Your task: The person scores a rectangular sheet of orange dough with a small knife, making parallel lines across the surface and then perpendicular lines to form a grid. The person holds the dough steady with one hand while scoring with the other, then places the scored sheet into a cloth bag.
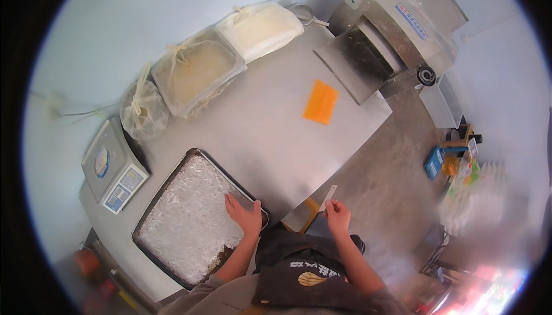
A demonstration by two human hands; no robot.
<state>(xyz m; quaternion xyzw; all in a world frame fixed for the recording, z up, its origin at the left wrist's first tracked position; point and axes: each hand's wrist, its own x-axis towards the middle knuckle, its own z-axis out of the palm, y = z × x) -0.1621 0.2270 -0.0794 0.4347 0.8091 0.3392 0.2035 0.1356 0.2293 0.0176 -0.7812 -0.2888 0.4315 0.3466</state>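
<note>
My left hand (pixel 245 214) lies with its fingers stretched out on the right side of a dark-rimmed baking tray (pixel 150 214). Clear, crinkled plastic film (pixel 190 211) covers what fills the tray; a dark brown patch shows at its near corner. Off the table's front edge, my right hand (pixel 338 217) is closed on the lower end of a thin, flat, pale metal-looking strip (pixel 328 196). The strip points up and away, with a small hole by its tip. Its exact kind cannot be told.
The steel table (pixel 253 119) carries an orange scraper-like sheet (pixel 321 103), a digital scale (pixel 114 165), a knotted plastic bag (pixel 144 111) and bagged containers (pixel 198 73) along the wall. A steel machine with a roller opening (pixel 397 39) stands at the far right. Blue and orange items (pixel 435 162) sit beyond.
</note>
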